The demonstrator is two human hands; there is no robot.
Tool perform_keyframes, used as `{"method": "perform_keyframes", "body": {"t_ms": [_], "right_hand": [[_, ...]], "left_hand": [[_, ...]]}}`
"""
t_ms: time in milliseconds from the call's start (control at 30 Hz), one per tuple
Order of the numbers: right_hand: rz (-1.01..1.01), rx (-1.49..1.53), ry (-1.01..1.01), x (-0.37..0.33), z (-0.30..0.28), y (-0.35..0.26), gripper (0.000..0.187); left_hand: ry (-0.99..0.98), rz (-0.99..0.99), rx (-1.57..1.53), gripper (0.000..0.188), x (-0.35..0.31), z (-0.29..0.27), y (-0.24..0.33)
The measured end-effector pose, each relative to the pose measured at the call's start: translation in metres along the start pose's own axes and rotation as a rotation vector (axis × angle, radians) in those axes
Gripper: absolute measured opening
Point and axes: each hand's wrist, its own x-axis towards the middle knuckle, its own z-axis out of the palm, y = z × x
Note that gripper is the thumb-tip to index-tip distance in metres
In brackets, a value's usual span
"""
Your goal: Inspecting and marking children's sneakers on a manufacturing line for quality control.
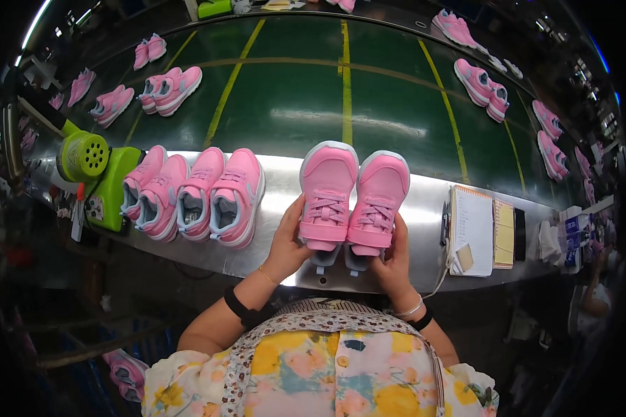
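Note:
A pair of pink sneakers is held side by side over the metal ledge, toes pointing away from me. My left hand (286,244) grips the left sneaker (327,194) at its outer side near the heel. Around the heel side of the right sneaker (380,198) my right hand (394,263) is closed. Both shoes have pale soles, laces, a strap across the front and light blue heel loops. To the left, two more pairs of pink sneakers (236,198) stand in a row on the metal ledge (282,184).
Beyond the ledge lies a green conveyor belt (292,104) with yellow lines, carrying several pink sneakers (177,90). A lime-green device with a round perforated head (87,156) stands at left. An open notebook (471,229) rests at right. More shoes (126,372) sit low at left.

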Motion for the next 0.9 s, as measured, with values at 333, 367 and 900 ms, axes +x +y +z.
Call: {"method": "perform_keyframes", "body": {"t_ms": [333,367,900], "right_hand": [[-0.091,-0.092,-0.044,0.003,0.001,-0.010,0.080],[-0.092,-0.091,-0.048,0.003,0.002,-0.011,0.080],[-0.095,-0.077,-0.017,0.003,-0.002,-0.009,0.081]], "left_hand": [[0.025,0.055,0.262,0.090,-0.005,-0.004,0.003],[0.029,0.055,0.264,0.090,-0.005,-0.005,0.005],[-0.006,0.106,0.265,0.090,-0.004,-0.001,0.000]]}}
